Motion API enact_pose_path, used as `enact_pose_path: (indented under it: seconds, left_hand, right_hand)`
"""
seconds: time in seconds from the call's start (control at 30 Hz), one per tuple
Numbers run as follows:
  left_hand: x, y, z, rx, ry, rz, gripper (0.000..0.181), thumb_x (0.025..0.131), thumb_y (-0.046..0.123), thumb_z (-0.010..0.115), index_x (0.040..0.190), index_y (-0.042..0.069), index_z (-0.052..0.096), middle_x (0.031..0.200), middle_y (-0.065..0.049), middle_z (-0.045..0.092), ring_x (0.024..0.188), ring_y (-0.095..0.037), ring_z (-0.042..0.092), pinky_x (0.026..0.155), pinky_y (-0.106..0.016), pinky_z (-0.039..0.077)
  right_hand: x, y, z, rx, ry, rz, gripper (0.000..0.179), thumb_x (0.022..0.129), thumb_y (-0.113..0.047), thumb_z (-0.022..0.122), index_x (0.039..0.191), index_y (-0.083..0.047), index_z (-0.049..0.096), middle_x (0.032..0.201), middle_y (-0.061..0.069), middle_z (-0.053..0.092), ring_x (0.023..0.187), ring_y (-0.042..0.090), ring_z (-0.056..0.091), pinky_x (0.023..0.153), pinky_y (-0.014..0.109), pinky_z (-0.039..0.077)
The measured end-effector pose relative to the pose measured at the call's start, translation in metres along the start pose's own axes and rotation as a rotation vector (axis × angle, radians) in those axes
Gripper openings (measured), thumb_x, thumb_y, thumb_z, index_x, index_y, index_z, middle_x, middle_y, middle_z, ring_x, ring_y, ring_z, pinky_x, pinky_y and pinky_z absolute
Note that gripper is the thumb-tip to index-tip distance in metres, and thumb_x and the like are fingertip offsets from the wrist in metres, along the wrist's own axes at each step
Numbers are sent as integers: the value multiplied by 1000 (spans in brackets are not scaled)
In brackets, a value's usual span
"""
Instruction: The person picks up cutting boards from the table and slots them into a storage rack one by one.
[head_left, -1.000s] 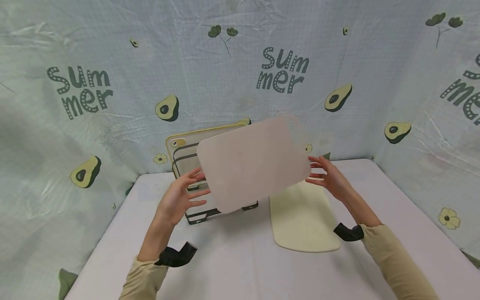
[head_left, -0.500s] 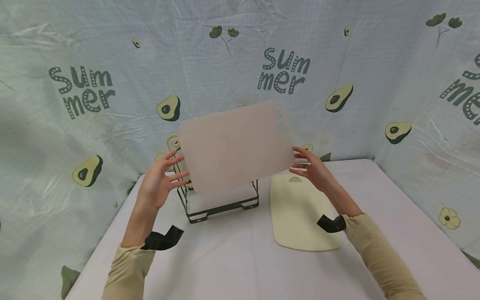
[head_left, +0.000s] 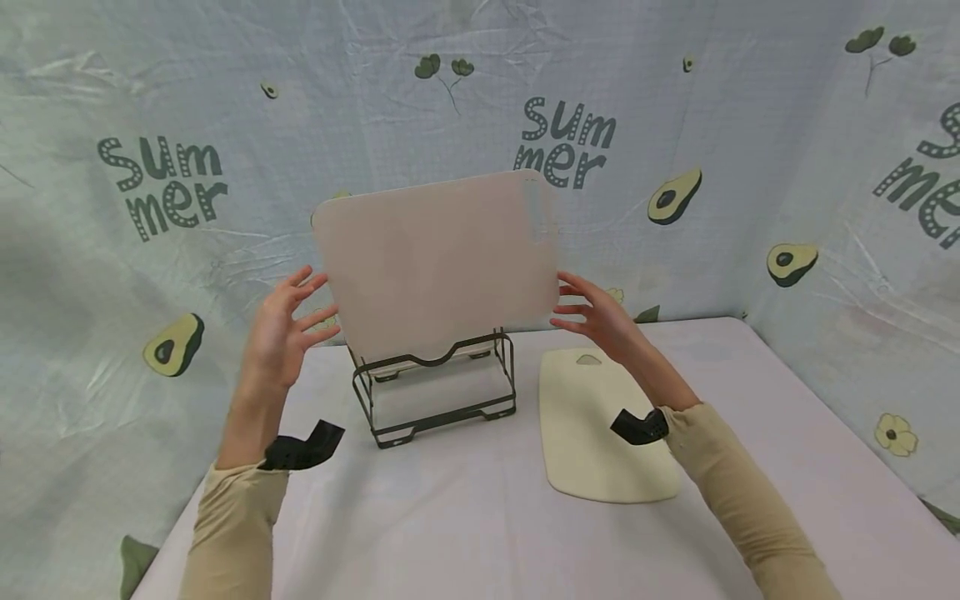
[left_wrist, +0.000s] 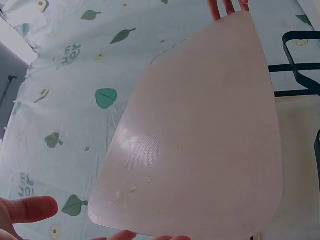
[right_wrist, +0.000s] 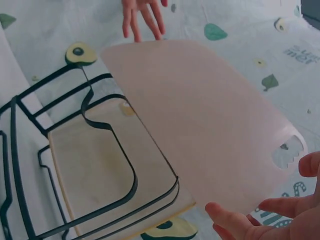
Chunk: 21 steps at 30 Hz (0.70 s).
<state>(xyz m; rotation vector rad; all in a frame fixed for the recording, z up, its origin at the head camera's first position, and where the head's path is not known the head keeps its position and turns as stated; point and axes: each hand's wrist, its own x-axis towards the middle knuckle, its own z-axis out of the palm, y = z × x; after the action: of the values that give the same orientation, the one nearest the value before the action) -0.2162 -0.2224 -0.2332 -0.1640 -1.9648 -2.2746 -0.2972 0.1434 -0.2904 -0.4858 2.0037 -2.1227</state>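
Head view: above the rack [head_left: 450, 415], the left hand [head_left: 279, 337] and right hand [head_left: 602, 320], fingers spread wide, press the board's [head_left: 435, 267] opposite ends, presumably supporting it by squeeze alone.

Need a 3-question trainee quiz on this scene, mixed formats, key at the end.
1. Multiple choice: from the person's side, where does the cream cutting board lie relative to the black wire rack?
a) to its left
b) to its right
c) on top of it

2. True or false: the pink cutting board is held between the left hand and the right hand.

3. Short answer: in the right wrist view, what shows behind the rack's wires?

Key
1. b
2. True
3. A pale cutting board with a yellow edge
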Motion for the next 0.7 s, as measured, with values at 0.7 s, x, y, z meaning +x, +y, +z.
enact_pose_path:
  seconds: [0.7]
  left_hand:
    - [36,24,1,-63,124,201,52,92,30,38,141,21,23,147,0,22,129,-34,26,109,-49,17]
  right_hand:
    - [50,-42,21,86,-16,-77,46,98,-29,26,139,-7,24,133,8,30,111,27,38,106,42,29]
